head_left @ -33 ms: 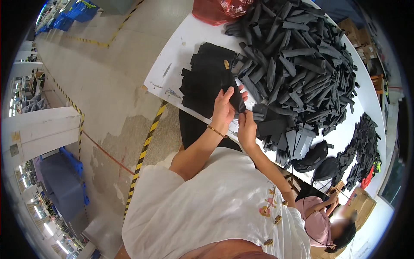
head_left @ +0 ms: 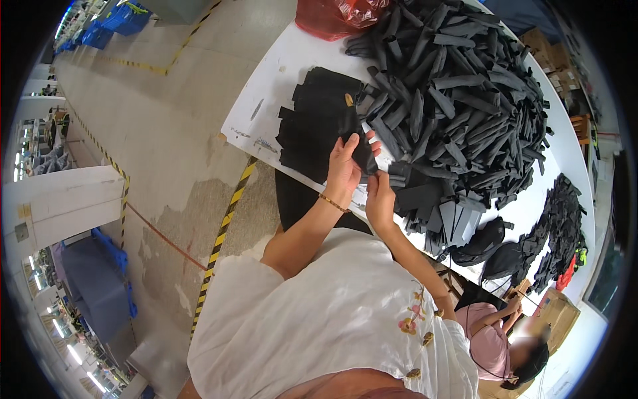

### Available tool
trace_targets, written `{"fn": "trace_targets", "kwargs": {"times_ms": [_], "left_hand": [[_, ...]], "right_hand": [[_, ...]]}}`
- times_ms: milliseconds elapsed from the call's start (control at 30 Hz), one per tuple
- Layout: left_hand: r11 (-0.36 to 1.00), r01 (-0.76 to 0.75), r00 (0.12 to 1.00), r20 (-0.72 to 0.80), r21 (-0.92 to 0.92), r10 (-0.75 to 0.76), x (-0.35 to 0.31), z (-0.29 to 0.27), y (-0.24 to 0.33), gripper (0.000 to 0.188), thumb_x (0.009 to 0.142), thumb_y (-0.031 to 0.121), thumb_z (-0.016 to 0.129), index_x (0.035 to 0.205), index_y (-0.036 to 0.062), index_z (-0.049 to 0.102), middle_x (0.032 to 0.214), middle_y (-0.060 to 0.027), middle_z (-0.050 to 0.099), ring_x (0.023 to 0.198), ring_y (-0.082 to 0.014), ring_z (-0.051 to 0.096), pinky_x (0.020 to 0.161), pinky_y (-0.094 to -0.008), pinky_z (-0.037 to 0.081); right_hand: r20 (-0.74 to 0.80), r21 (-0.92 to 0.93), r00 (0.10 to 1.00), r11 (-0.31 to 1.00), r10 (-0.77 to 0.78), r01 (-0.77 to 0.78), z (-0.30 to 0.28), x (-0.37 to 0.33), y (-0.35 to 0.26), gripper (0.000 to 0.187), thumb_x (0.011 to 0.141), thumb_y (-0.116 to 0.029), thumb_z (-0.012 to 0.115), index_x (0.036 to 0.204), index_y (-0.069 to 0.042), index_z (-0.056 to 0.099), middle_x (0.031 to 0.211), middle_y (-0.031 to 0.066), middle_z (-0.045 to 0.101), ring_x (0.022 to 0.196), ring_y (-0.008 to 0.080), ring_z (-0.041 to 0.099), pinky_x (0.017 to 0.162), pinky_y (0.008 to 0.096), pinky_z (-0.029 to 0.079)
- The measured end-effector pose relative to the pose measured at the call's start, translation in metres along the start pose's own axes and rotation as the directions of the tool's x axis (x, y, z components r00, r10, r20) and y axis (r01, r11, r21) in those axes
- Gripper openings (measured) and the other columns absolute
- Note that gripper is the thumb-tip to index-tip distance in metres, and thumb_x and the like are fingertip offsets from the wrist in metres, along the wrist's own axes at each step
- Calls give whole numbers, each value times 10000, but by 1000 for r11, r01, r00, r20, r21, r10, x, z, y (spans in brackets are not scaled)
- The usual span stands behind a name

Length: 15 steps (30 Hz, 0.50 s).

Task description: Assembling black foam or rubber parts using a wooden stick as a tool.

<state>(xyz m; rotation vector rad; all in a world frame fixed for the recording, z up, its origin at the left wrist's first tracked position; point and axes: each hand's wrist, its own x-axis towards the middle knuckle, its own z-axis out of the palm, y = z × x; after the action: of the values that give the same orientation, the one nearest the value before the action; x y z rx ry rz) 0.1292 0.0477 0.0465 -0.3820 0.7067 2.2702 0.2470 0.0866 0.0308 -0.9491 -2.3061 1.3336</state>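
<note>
In my left hand is a narrow black fabric piece, the thumb laid along it and the fingers behind. My right hand pinches the near end of the same piece between thumb and fingertips. Just beyond and to the left, flat black fabric pieces lie overlapped in a stack near the table's left edge. A small yellowish thing shows at the stack's right side; its kind is unclear. To the right rises a large heap of dark grey fabric strips, folded or rolled lengthwise.
A red plastic bag lies at the far edge of the white table. Black pouch-like items and another dark heap are at the right. A co-worker in pink sits at lower right. Yellow-black tape marks the floor.
</note>
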Motion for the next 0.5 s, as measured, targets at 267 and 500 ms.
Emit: {"fn": "trace_targets", "kwargs": {"times_ms": [267,500], "left_hand": [[977,-108,992,-44,183,118,13,6,2,148,908,147,632,947,12,586,807,-130,659,581,-172,612,519,-280,506],[930,-239,937,-186,278,296,37,4,13,152,888,173,667,922,27,638,617,-31,559,422,-73,433,366,-198,295]], "right_hand": [[127,-36,992,999,-18,23,-17,-23,11,117,965,-99,495,1031,-8,530,773,272,607,710,463,600,553,465,450],[398,-43,906,989,145,-139,-75,-46,6,101,957,-96,505,949,-10,557,706,238,577,599,396,571,534,389,449]]}}
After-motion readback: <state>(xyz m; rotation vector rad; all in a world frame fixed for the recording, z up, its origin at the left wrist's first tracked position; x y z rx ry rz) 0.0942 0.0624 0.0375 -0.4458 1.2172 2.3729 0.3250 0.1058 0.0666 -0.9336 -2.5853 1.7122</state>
